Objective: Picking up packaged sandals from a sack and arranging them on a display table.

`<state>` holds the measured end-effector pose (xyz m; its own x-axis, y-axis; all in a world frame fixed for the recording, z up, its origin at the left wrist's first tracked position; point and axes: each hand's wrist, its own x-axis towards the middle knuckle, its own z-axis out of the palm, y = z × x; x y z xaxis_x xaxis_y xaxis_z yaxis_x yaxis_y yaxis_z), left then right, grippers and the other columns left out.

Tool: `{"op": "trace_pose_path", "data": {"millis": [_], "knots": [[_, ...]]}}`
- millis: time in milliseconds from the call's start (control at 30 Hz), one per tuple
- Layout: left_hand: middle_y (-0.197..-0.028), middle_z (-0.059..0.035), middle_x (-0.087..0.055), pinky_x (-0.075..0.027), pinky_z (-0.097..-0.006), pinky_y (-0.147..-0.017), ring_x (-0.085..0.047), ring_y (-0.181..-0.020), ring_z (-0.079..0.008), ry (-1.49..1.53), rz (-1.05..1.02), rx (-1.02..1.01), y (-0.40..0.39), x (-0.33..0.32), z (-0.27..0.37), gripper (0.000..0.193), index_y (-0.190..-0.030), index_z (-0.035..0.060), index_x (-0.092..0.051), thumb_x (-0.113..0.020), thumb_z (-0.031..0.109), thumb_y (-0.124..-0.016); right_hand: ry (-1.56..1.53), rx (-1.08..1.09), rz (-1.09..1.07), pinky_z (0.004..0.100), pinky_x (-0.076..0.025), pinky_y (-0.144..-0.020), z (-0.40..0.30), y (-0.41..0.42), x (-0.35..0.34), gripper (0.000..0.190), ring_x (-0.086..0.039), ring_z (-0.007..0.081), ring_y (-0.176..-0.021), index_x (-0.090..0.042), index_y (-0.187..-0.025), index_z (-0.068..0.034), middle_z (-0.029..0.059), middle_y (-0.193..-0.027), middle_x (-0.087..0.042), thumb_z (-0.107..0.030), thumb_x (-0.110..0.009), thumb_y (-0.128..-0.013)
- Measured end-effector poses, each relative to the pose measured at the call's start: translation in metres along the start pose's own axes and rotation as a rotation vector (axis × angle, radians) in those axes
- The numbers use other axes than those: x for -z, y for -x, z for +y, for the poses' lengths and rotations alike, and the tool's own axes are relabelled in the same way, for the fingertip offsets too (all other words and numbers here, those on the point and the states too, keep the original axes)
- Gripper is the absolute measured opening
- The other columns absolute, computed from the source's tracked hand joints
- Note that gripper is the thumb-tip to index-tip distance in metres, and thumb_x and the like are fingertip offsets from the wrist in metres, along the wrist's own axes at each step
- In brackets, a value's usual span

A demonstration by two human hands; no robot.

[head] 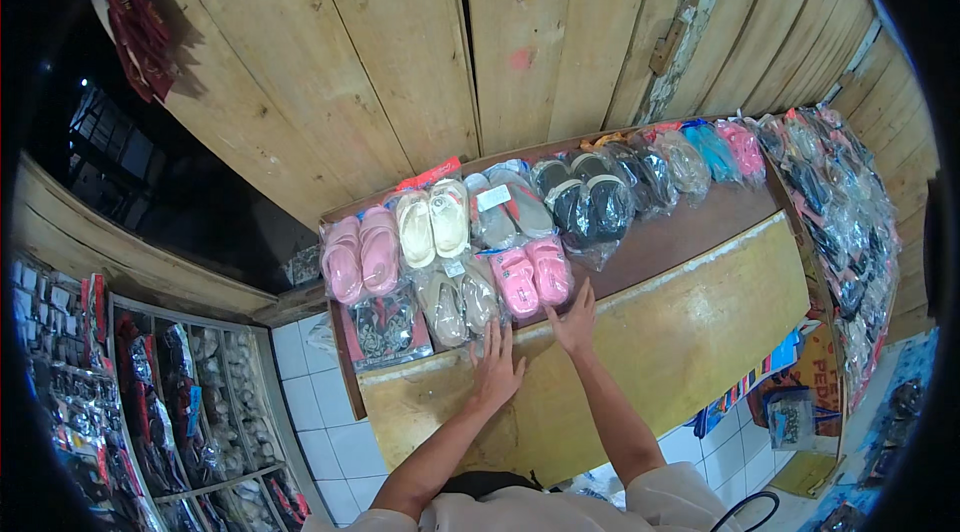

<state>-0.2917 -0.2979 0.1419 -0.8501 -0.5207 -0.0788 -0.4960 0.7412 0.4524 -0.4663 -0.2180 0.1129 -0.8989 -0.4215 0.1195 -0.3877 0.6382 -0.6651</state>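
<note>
My left hand lies over the front edge of the shelf, its fingertips at the lower end of a bagged pair of grey-beige shoes. To its right my right hand is spread, the thumb close to a bagged pair of bright pink clogs. Whether either hand presses on the plastic, I cannot tell. Behind these pairs stand bagged cream clogs, grey shoes and black clogs. Light pink clogs are at the left end, above a flat pack with a dark patterned item.
A yellowish wooden board runs before me, below the brown shelf. More bagged footwear lines the shelf's right end. Many plastic packs are heaped at the far right. A compartmented rack stands at lower left, beside white floor tiles.
</note>
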Motion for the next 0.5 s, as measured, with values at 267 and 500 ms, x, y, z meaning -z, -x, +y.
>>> {"op": "trace_pose_path", "data": {"millis": [267, 500], "knots": [[-0.152, -0.0202, -0.011, -0.017, -0.0614, -0.105, -0.012, -0.141, -0.0337, 0.033, -0.026, -0.065, 0.056, 0.002, -0.001, 0.073, -0.144, 0.0036, -0.022, -0.056, 0.03, -0.085, 0.035, -0.155, -0.078, 0.0498, -0.033, -0.101, -0.007, 0.091, 0.028, 0.083, -0.037, 0.0424, -0.122, -0.021, -0.142, -0.005, 0.0265, -0.134, -0.036, -0.021, -0.067, -0.075], [-0.15, -0.0207, -0.015, -0.02, -0.0594, -0.105, -0.014, -0.14, -0.0335, 0.009, -0.182, -0.24, 0.114, 0.005, 0.019, 0.071, -0.143, 0.0037, -0.024, -0.055, 0.032, -0.086, 0.021, -0.355, 0.033, 0.0477, -0.036, -0.098, 0.001, 0.189, 0.069, 0.074, -0.042, 0.0398, -0.118, -0.031, -0.137, -0.004, 0.0244, -0.126, -0.043, -0.019, -0.067, -0.075]]}}
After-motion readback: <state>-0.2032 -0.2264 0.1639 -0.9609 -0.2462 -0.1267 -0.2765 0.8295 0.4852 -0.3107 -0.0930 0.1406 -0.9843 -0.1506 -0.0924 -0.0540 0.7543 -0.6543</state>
